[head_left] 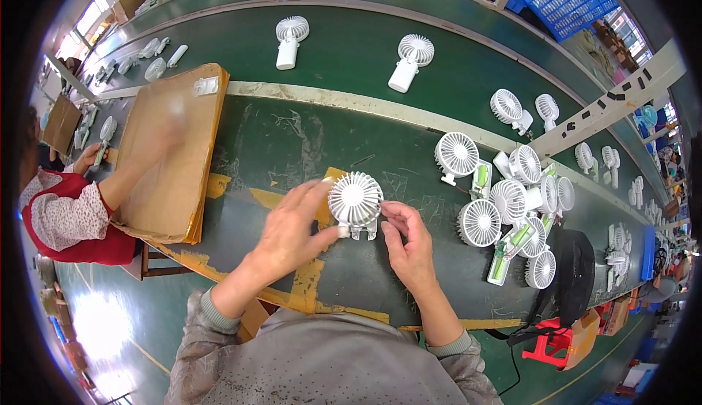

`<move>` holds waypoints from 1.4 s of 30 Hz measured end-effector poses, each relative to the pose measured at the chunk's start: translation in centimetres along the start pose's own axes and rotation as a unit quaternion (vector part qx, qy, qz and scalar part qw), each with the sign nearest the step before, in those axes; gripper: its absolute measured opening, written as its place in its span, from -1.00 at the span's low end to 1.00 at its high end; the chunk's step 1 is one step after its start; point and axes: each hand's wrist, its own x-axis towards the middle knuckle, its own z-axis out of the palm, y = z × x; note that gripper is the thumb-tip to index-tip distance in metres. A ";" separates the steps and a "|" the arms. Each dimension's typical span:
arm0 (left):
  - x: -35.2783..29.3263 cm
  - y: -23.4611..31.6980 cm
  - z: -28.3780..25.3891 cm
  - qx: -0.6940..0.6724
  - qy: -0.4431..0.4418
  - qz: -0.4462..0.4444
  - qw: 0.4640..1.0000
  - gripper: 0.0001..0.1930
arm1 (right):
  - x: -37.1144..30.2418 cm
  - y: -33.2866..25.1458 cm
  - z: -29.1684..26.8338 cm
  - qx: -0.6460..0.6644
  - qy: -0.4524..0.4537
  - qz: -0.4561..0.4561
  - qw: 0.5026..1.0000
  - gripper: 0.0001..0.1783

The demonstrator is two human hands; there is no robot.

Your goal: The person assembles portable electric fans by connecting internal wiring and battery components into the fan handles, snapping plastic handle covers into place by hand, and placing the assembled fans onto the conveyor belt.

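In front of me on the green table is a white fan head (355,199) with a round ribbed cage and a small bracket at its lower edge. My left hand (289,226) grips its left side, fingertips at the upper rim and thumb by the bracket. From the right, my right hand (409,248) has its bent fingers against the cage's edge. No handle shows on this fan head. Nearest my right hand lies a pile of white fans (479,223), some with opened handles that show green parts inside (503,264).
A conveyor belt (351,46) beyond the table carries several white fans (415,50). A large cardboard sheet (172,163) lies left, where a co-worker (69,211) reaches over it. A black bag (575,273) hangs at the right edge, near a slanted white post (610,101).
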 end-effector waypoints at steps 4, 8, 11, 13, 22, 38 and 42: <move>2.5 0.1 2.9 0.047 -0.015 0.047 0.998 -0.16 | -0.2 0.8 1.0 0.001 -0.037 0.056 0.998 -0.70; 3.4 -2.5 4.0 -0.060 0.086 0.046 0.993 -0.17 | -0.3 0.2 0.6 -0.147 -0.108 0.010 0.983 -0.75; 3.3 -3.9 3.4 -0.494 0.012 -0.108 0.863 -0.31 | 0.8 -0.9 -0.4 -0.247 -0.119 0.001 0.962 -0.73; 3.1 -4.3 3.0 -0.731 -0.039 -0.119 0.671 -0.43 | 2.0 -1.4 -0.4 -0.259 -0.143 0.005 0.955 -0.61; 2.3 -4.6 2.7 -0.828 0.045 -0.159 0.536 -0.55 | 4.6 -1.7 0.9 -0.288 -0.297 -0.163 0.896 -0.22; 1.7 -2.6 1.4 -0.733 0.030 -0.129 0.667 -0.51 | 3.1 -0.6 0.9 -0.043 -0.226 0.240 0.943 -0.67; 1.3 -1.1 1.8 -0.782 0.021 -0.147 0.605 -0.46 | 1.5 0.7 -0.1 0.302 -0.244 0.323 0.863 -0.71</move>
